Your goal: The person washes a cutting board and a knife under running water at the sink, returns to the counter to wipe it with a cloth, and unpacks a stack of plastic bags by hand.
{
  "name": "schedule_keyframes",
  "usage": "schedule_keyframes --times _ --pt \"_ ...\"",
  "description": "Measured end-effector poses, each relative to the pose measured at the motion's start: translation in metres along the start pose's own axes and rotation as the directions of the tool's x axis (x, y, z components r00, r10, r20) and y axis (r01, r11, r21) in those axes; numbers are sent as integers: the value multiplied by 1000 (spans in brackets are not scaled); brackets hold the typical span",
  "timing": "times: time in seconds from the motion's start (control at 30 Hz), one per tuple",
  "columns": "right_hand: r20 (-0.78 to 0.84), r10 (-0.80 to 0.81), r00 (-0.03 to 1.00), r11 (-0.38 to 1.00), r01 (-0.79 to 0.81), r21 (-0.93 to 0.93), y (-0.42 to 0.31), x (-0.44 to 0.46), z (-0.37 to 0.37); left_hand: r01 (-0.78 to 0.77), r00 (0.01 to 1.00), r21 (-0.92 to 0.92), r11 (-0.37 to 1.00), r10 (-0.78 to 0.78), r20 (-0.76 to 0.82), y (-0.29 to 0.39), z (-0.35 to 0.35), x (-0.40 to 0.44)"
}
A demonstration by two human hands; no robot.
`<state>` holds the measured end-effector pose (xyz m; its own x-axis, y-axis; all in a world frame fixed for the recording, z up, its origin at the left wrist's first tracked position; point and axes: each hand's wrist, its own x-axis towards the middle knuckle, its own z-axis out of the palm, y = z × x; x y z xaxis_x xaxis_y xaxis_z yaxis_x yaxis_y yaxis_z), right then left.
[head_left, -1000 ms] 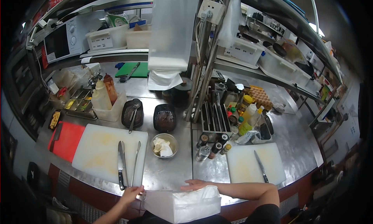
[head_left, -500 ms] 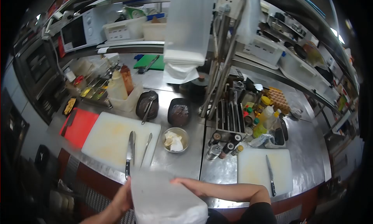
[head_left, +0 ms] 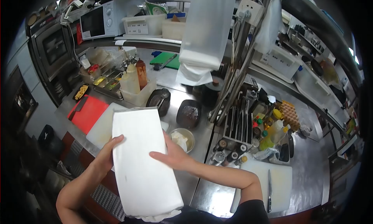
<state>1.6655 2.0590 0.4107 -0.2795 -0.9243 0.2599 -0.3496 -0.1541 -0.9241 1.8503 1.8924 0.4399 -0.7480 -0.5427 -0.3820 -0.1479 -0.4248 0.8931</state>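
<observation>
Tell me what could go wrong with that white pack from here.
The right hand partly overlaps the metal bowl in view; lowering it might knock the bowl. The white pack looks crumpled at its near end, so something could slip out there. It also hides part of the white cutting board at left, so anything there might get bumped unseen.

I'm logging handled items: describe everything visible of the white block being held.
The white block is long and box-shaped, apparently paper or film; its broad face, toward the camera, is plain but for a small grey mark, its near end ruffled. It hides part of a white board. The left grip and right grip hold its long sides, thumbs on the face.
</observation>
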Motion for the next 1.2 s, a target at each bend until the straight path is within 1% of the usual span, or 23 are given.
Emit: schedule_keyframes --times 0.03,0.07,0.13,0.17,0.2,0.23,0.27,0.33,0.37,0.43,0.47,0.53,0.57,0.6,0.67,0.7,0.77,0.97,1.03,1.07,1.13,1.17,1.2 --pt "24 -28 999 997 29 -67 -2 5 -5 -98 993 31 995 99 -59 0 0 -2" --pt "18 -38 999 996 39 -78 -9 13 -14 -111 992 32 993 113 -50 -2 -5 -2" --pt "-39 -18 999 963 7 -269 -33 37 -49 -334 940 24 942 335 -71 -2 -18 4" --pt "-229 -55 972 939 -28 -343 -55 57 -75 -302 953 -1 953 302 -27 9 -19 0" --pt "-412 -280 867 881 62 -469 -58 84 -108 -300 954 -11 954 300 -9 11 -25 2" --pt "-556 -479 679 792 60 -608 -62 111 -142 -360 933 -14 933 360 -11 11 -33 5" --pt "-634 -516 577 787 26 -617 -64 135 -179 -421 907 -15 907 421 -11 11 -43 9" --pt "-715 -443 542 777 -167 -607 -60 167 -234 -450 893 -43 892 449 -16 13 -59 15" --pt "-718 -454 528 769 -174 -615 -58 178 -238 -478 879 -62 876 475 -48 14 -68 18" --pt "-829 -396 396 807 -282 -520 -61 201 -243 -503 864 -77 861 500 -51 18 -86 30" --pt "-827 -407 387 799 -287 -528 -62 214 -247 -517 856 -83 852 512 -72 19 -95 36" --pt "-905 -389 171 850 -313 -424 -67 238 -257 -524 852 -100 846 521 -54 18 -114 54" --pt "-893 -443 76 843 -302 -445 -74 247 -260 -527 850 -112 843 524 -57 17 -122 61" --pt "-893 -445 68 840 -316 -442 -78 253 -269 -526 851 -122 842 522 -61 17 -129 67" --pt "-881 -450 147 789 -397 -469 -86 255 -287 -500 866 -144 854 498 -54 16 -138 76" --pt "-883 -446 145 785 -410 -464 -94 255 -284 -488 872 -162 857 485 -63 15 -143 79" --pt "-757 -648 81 660 -436 -612 -124 260 -278 -486 874 -169 857 480 -75 9 -154 86" --pt "-562 -827 1 483 -510 -712 -194 252 -262 -483 875 -187 855 476 -85 5 -164 86" --pt "-510 -860 5 472 -371 -800 -200 246 -257 -481 877 -188 856 470 -101 2 -164 82" --pt "-517 -856 5 479 -368 -797 -202 243 -254 -489 872 -176 854 476 -109 1 -164 79" --pt "-359 -932 -57 360 -276 -891 -208 237 -250 -496 868 -164 852 481 -124 0 -163 72" --pt "-362 -931 -57 363 -271 -891 -214 233 -252 -494 869 -159 855 482 -111 0 -163 70" --pt "-381 -923 58 350 -289 -891 -222 230 -255 -493 870 -153 856 484 -98 1 -162 67"
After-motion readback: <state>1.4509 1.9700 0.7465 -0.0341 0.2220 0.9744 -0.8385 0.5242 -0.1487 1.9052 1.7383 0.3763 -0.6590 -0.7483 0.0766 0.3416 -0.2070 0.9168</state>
